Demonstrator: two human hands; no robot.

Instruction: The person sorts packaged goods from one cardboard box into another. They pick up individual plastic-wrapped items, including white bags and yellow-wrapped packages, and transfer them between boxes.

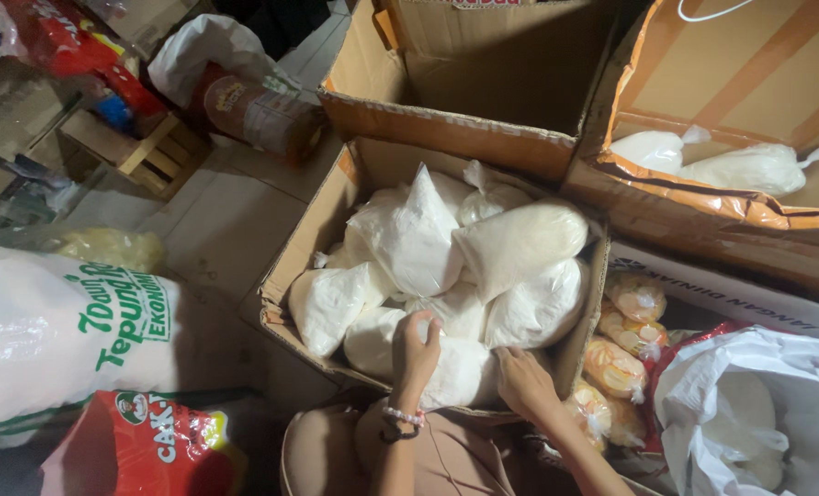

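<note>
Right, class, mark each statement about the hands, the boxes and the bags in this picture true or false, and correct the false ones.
1. Both hands rest on white filled bags in the middle cardboard box. True: the left hand and right hand lie on the white bags.
2. The left wrist is bare. False: it wears a bracelet.
3. The orange-edged box at upper right holds white bags. True.
4. The box behind the middle one is packed full of bags. False: what shows of its inside is empty.
5. The big white sack at left has red lettering. False: it is green.
</note>
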